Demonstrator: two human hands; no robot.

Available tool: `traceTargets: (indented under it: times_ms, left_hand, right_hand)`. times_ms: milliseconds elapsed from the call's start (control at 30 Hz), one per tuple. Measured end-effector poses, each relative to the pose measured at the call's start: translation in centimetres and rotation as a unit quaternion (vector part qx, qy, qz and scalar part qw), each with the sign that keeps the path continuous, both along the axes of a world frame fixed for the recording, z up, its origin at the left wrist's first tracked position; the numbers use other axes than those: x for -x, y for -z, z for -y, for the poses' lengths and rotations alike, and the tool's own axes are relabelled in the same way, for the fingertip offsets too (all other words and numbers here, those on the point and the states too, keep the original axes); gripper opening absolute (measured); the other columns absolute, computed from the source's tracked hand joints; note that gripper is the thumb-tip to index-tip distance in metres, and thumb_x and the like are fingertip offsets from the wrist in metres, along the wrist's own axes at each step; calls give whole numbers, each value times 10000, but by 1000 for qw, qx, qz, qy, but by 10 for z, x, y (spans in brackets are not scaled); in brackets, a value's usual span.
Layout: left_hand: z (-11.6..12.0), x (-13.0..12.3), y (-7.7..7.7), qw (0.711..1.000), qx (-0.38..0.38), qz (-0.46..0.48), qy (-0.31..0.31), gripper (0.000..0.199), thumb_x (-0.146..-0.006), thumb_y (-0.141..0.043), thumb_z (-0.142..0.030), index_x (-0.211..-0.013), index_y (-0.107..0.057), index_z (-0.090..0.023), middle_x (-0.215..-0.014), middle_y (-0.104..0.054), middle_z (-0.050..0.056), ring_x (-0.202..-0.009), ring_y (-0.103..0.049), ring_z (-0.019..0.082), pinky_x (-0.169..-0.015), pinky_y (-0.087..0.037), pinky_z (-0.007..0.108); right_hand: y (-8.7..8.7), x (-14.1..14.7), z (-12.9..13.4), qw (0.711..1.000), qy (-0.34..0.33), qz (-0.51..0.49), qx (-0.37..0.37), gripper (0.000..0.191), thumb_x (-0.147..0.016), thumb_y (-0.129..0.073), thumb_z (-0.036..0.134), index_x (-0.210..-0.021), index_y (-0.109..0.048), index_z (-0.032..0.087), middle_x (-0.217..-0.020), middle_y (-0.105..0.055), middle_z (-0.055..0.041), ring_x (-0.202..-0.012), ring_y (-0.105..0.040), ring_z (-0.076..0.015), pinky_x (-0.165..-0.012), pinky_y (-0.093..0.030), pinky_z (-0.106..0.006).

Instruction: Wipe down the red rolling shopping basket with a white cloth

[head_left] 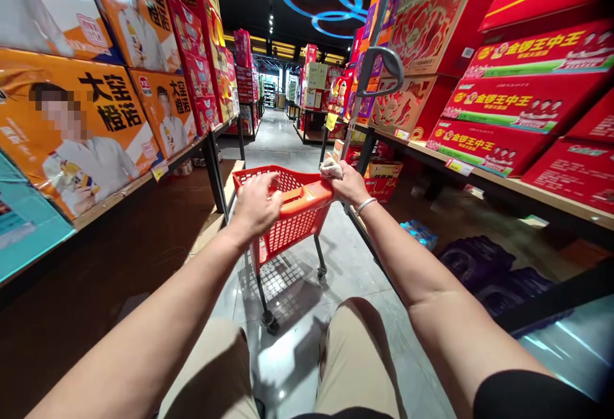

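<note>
Red plastic basket cart (pixel 288 221), perforated mesh walls, thin wheeled legs (glossy tiled floor (pixel 345 259) beneath). Left hand (pixel 256 205) clamped over near rim; right hand (pixel 349 183) gripping far-right corner, clutching crumpled cloth (pixel 330 168).

Cart (pixel 288 214) btwn L/R shelves (pixel 480 179)

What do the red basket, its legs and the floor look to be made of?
Basket: moulded plastic by the look, with perforated mesh walls and a glossy orange-red rim; the left hand rests on that rim. Legs: dark thin tubes on small castors, probably metal. Floor: polished grey tile or stone, mirror-glossy, reflecting the lights.
</note>
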State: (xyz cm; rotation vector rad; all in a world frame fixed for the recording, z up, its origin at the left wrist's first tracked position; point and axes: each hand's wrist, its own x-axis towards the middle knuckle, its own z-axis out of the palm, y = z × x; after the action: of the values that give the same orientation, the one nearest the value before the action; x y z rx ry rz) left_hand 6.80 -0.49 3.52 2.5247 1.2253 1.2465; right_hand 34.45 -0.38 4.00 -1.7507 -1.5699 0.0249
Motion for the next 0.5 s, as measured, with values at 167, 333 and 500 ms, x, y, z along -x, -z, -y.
traceTargets:
  times_ms: [167,333,500]
  left_hand:
    - [36,-36,7,986,-43,-157,-30,553,-906,-544,-427,-1342,-579,-89,-1244,-642,217,-1117,-597,387,-985,-437,517]
    - [21,-24,26,976,-54,-191,-89,682,-916,-579,-522,-1464,-491,-125,-1366,-560,247,-1096,-589,425,-932,-408,542]
    - [2,4,26,968,-63,-228,-82,732,-923,-521,-679,-1474,-512,-198,-1269,-633,195,-1084,-598,372,-931,-409,480]
  right_hand:
    - [11,35,20,996,-36,42,-72,327,-869,-615,352,-1176,-648,245,-1137,-652,-84,-1054,-629,-264,-947,-521,-379]
    - [21,28,27,983,-126,46,-125,362,-915,-588,360,-1250,-635,232,-1218,-648,-96,-1142,-608,-261,-1011,-501,-373]
    - [23,-6,17,987,-64,4,-150,317,-880,-635,413,-1111,-663,198,-1144,-673,-120,-1085,-629,-270,-975,-513,-388]
